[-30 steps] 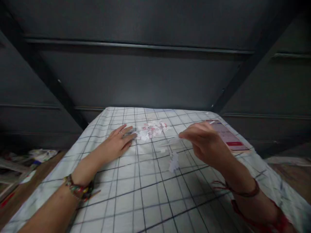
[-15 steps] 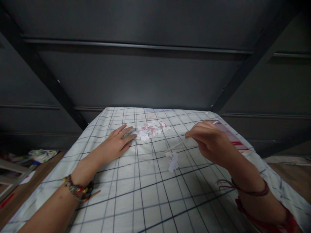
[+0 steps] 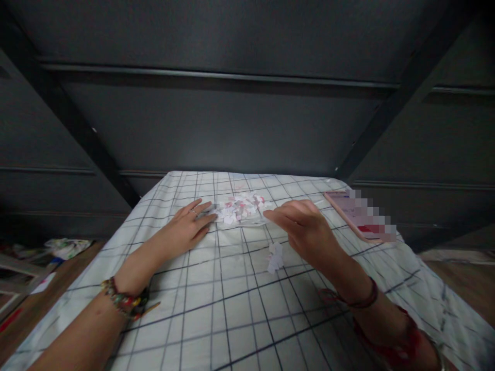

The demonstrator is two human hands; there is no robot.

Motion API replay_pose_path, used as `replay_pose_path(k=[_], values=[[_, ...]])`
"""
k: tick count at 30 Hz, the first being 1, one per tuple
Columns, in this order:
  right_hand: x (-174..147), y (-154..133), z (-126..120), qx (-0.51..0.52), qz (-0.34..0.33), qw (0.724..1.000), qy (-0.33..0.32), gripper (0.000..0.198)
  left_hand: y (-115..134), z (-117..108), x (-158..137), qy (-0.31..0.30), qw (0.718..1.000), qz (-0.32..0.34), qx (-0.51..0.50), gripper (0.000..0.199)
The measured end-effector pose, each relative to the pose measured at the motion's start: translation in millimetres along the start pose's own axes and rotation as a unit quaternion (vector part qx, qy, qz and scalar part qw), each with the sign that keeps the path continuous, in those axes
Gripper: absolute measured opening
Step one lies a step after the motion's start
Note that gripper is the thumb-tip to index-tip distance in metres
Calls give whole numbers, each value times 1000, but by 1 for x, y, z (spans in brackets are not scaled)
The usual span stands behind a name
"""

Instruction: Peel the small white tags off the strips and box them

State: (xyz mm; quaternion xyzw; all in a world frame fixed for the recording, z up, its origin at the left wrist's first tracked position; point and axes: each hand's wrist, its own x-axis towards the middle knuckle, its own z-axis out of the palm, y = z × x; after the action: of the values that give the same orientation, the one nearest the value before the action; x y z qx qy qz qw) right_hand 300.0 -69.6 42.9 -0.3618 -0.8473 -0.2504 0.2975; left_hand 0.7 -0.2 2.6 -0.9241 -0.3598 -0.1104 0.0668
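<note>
A loose pile of small torn paper scraps (image 3: 240,207), white with some pink, lies on the checked cloth. My left hand (image 3: 189,220) rests flat on the cloth at the pile's left side, fingers apart, index fingertip at its edge. My right hand (image 3: 303,224) is closed in a pinch around a thin white stick (image 3: 255,223). The stick's blurred front end reaches the near right edge of the pile, and most of its middle is hidden by the fingers. A smaller cluster of white scraps (image 3: 275,257) sits apart, nearer to me, below the right hand.
A phone (image 3: 356,216) in a pink case lies on the right of the cloth (image 3: 216,314), its screen partly pixelated. Dark grey panels (image 3: 232,129) rise behind the table's far edge. Down on the left, a crumpled patterned bag (image 3: 68,248) lies near a pale frame.
My right hand has moved left with the stick, from over the small cluster to the main pile, uncovering the phone. My left hand has stayed in place.
</note>
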Motion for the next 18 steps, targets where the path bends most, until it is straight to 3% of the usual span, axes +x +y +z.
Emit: replay_pose_path(k=[7, 14, 18], values=[[3, -3, 0, 12, -16, 999, -35, 42, -1, 1, 0, -1, 1000, 2, 4, 37], [3, -2, -4, 20, -14, 1000, 15, 40, 0, 0, 0, -6, 1000, 3, 11, 37], [3, -3, 0, 32, -13, 999, -38, 38, 0, -1, 0, -7, 1000, -1, 7, 37]])
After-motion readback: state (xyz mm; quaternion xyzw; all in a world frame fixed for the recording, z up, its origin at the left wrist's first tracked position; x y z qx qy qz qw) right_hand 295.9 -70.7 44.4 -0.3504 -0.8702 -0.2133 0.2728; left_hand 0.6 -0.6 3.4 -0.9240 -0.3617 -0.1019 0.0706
